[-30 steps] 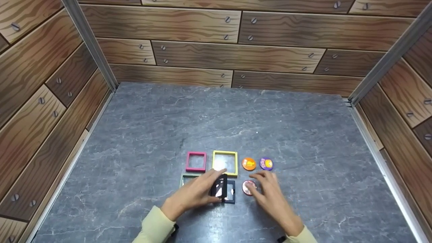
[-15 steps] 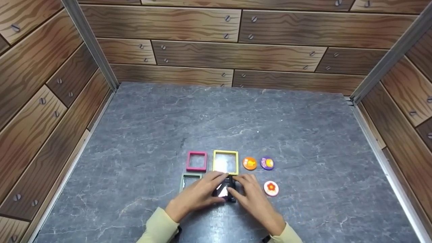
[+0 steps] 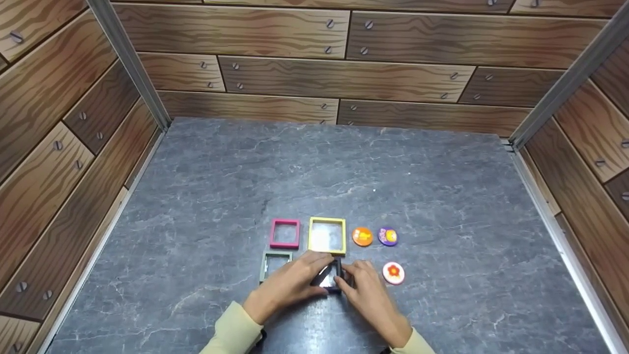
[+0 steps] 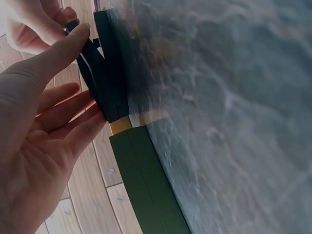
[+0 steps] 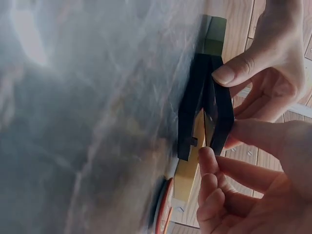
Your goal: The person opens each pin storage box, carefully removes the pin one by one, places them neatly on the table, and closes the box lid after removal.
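Observation:
A black hinged display frame with clear windows lies between my hands. It is partly folded: one half lies on the table, the other tilts above it, leaving a narrow wedge-shaped gap in the right wrist view. My left hand grips the tilted half, thumb along the near edge and fingers at the far edge. With thumb and fingertips my right hand pinches that half's free edge. What lies inside the black frame is hidden. Right of my right hand lies a white badge with a red flower.
Beyond the hands lie a pink frame and a yellow frame. A green frame is partly behind my left hand. An orange badge and a purple badge lie to the right. Wood-patterned walls enclose the grey table.
My right hand has moved left from a round badge to the black frame and pinches it. That badge no longer shows there; the flower badge now shows. The frame's raised half has tilted further down.

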Available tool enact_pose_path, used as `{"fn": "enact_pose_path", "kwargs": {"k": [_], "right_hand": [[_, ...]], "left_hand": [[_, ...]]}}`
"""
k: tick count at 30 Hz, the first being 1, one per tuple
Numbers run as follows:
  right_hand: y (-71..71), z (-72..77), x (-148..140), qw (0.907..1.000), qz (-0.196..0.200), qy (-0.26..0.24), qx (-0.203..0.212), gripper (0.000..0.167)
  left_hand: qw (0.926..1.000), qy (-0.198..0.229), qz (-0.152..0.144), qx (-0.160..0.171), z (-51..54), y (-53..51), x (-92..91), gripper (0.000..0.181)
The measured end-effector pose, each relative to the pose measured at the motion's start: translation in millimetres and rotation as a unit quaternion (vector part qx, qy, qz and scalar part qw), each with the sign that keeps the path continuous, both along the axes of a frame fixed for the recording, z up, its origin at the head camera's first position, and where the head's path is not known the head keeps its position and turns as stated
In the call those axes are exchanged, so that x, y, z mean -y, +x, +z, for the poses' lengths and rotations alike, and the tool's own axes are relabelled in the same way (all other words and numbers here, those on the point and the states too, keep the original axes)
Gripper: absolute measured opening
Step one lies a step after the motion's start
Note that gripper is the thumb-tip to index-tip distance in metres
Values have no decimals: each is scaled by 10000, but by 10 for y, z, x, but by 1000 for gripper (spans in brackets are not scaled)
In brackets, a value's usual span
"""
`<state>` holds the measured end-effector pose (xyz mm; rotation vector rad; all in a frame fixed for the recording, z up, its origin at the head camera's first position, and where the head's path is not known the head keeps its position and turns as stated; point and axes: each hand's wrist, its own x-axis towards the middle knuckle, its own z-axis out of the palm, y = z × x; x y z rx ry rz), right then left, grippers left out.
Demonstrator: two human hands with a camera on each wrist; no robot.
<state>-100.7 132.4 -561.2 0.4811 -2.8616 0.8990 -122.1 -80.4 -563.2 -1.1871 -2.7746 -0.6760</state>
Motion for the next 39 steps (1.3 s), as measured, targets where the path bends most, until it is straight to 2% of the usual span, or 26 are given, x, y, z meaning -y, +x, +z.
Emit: {"fn": "enact_pose_path", "kwargs": {"k": [5, 12, 18, 27, 34, 39], "right_hand": [[26, -7, 20, 9999, -71, 72, -23, 7], [56, -66, 44, 9994, -116, -9, -329, 17], [88, -84, 59, 9993, -168, -59, -343, 17], [124, -100, 77, 9986, -233, -86, -470, 11], [132, -91, 99, 9991, -244, -132, -311, 8], [137, -99, 93, 9991, -228, -296, -189, 6]], "left_hand": [[9999, -150, -10, 56, 10, 0, -30, 66], [9997, -234, 54, 28, -10, 13, -43, 64], [9998, -160, 89, 88, -6, 47, -56, 61], [9995, -305, 89, -13, 45, 58, -103, 50], [9994, -324, 70, -76, 45, 70, -77, 52], [9998, -164, 74, 75, 52, 100, -46, 48]]}}
